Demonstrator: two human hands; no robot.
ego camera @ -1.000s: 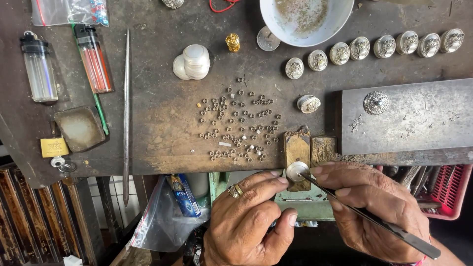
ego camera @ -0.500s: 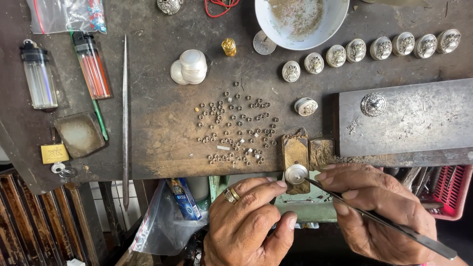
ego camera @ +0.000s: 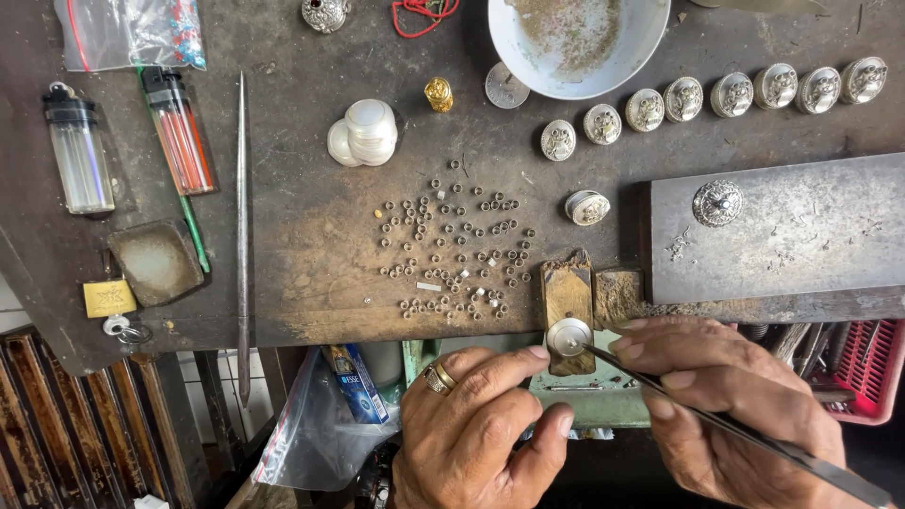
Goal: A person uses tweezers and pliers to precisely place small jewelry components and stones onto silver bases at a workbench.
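My left hand, with a gold ring on one finger, pinches a small round silver disc against the end of a wooden bench peg. In my right hand is a thin dark metal tool whose tip touches the disc. Just above the peg, several tiny silver rings lie scattered on the worn dark workbench.
A row of several embossed silver buttons runs along the back right, below a white bowl. One ornate button sits on a steel block. Two lighters, a long metal rod and a red basket lie around.
The view has drifted slightly. Both hands stay at the peg with the disc, and the tool tip has shifted a little on it.
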